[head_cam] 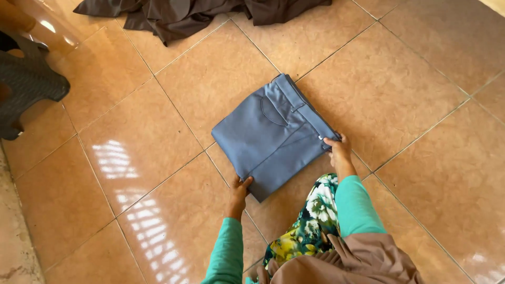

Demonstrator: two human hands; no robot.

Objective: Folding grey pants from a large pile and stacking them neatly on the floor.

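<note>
— Where are we? Our left hand (239,193) and right hand (339,151) each pinch a near corner of the folded blue-grey cotton trousers (272,134), flat on the tan glazed floor tiles (158,131).

— Folding looks finished; next we need an even lift.

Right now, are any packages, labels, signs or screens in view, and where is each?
None in view. Only folded blue-grey trousers on the tan tiled floor, held at the near corners by the left hand and right hand, a dark brown cloth at the top edge, and a dark plastic stool at left.
</note>
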